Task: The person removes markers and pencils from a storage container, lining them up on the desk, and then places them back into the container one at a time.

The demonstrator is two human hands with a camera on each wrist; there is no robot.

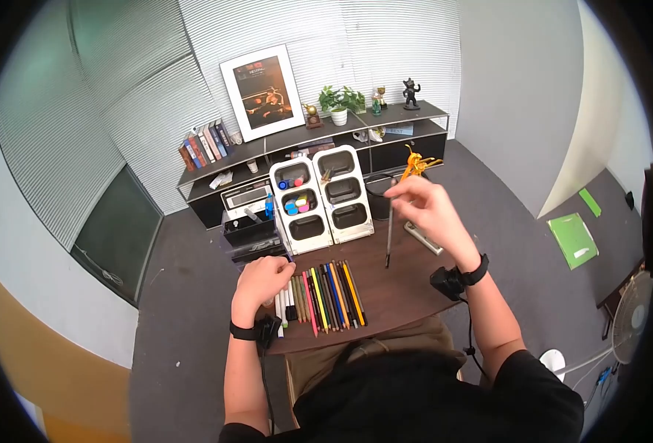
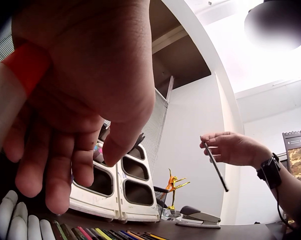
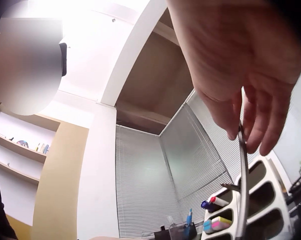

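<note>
My right hand [image 1: 426, 210] is raised over the right part of the table and pinches a slim grey pencil [image 1: 389, 240] near its upper end. The pencil hangs almost upright, dark end down. My left hand [image 1: 264, 279] is at the left end of a row of pencils and pens [image 1: 330, 295], its fingers loosely bent in the left wrist view and nothing gripped. Below those fingers lie several white pens [image 2: 20, 225]. Beside the left palm, a tube with an orange-red end [image 2: 28, 70] shows partly.
Behind the row stands a white organizer [image 1: 332, 196] with two columns of compartments; markers and highlighters are in the left one. A stapler [image 1: 422, 238], a golden figurine [image 1: 415, 162] and a black mesh holder [image 1: 378, 199] are at the right. Dark drawers [image 1: 253, 240] stand left of the organizer.
</note>
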